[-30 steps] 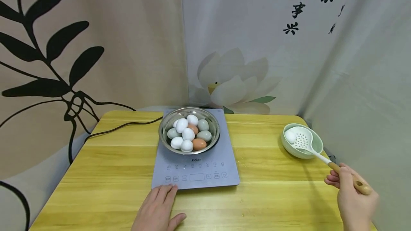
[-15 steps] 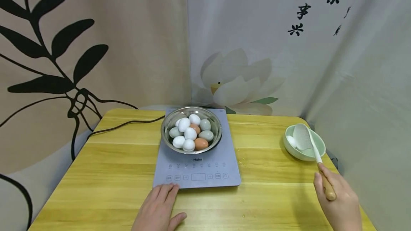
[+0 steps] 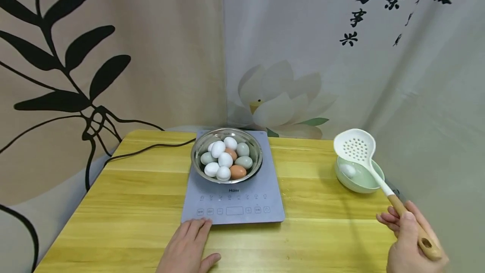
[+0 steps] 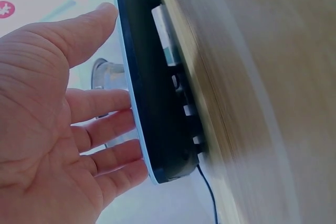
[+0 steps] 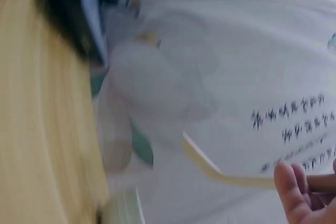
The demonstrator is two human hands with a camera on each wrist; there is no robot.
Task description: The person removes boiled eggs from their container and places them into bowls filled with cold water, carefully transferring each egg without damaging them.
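Observation:
My right hand (image 3: 413,243) grips the wooden handle of a white slotted spoon (image 3: 356,146). Its perforated head is raised over the back rim of a pale green bowl (image 3: 361,183), with nothing on it. One white egg (image 3: 347,170) lies inside that bowl. In the right wrist view the slotted spoon (image 5: 231,180) shows side-on, beyond my fingertips. My left hand (image 3: 189,243) lies with straight fingers at the front edge of a grey induction cooktop (image 3: 233,199). The left wrist view has its fingertips against the cooktop's side (image 4: 157,98), thumb apart.
A steel bowl (image 3: 196,165) heaped with white, brown and greenish eggs (image 3: 225,159) stands on the cooktop's back half. A black cord (image 3: 147,148) runs left from the cooktop across the wooden table (image 3: 314,231). Printed curtains (image 3: 288,20) hang behind and to the right.
The slotted spoon was down in the green bowl by the egg; its head has risen above the bowl. My right hand swung left, then back right. My left hand stays put.

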